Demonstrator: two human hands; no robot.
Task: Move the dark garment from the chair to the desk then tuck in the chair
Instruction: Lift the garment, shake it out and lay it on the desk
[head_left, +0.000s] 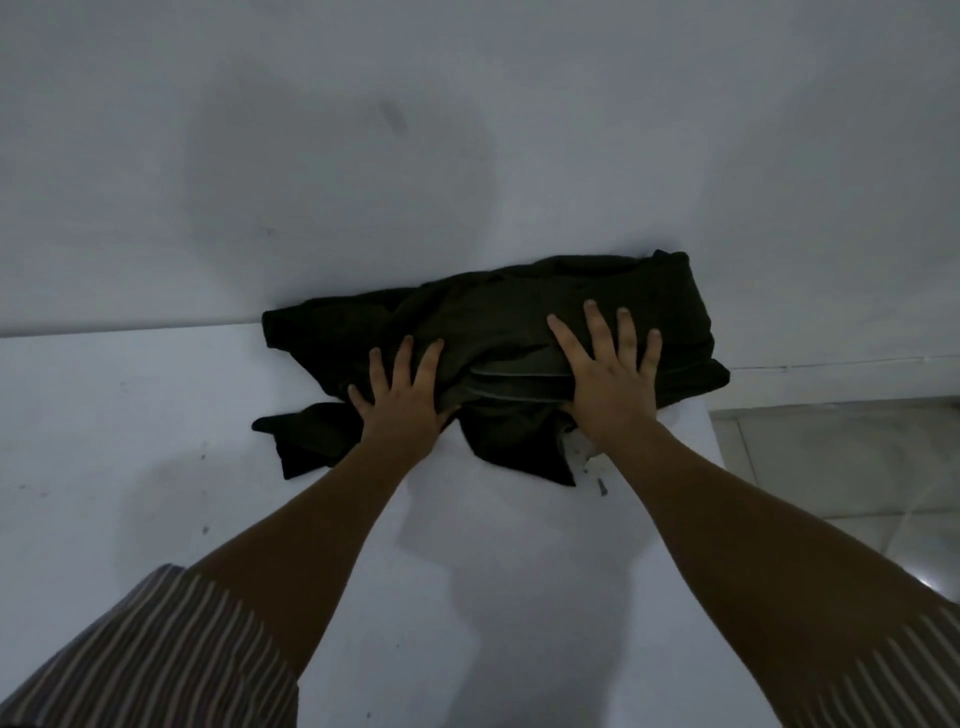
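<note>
Garment: crumpled dark olive fabric garment — lying on the white flat-topped desk, at its far edge against the wall.
Hands: left hand, right hand — flat, fingers spread, pressing the garment, nothing clasped.
Done: transfer to the desk, apparently.
Left: chair, out of view, to tuck in.

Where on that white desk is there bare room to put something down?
The white desk is bare left of the crumpled dark garment, and in front of it between the forearms. It is crowded at the back right, where the left hand and right hand press the garment against the wall.
</note>
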